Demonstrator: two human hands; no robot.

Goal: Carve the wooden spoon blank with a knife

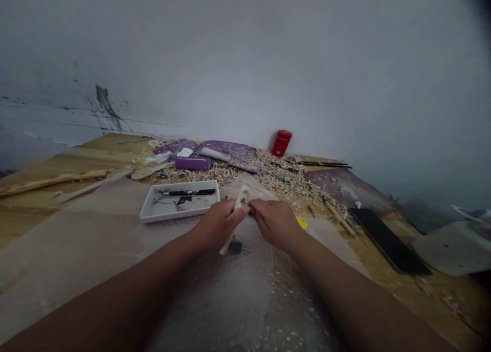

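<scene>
My left hand [218, 223] is closed round a pale wooden spoon [242, 195], whose bowl sticks up above my fingers and whose handle end shows below my palm. My right hand [274, 220] is closed close beside the spoon's bowl, pinching something small that I cannot make out. A small dark tool [235, 247] lies on the clear plastic sheet [215, 295] just under my hands.
A white tray [148, 209] with dark tools sits left of my hands. Wood shavings [284, 180], a purple case [193, 162], a red can [281, 143] and wooden spoons [149, 172] lie behind. A black phone [388, 239] lies at right by a white object [448, 249].
</scene>
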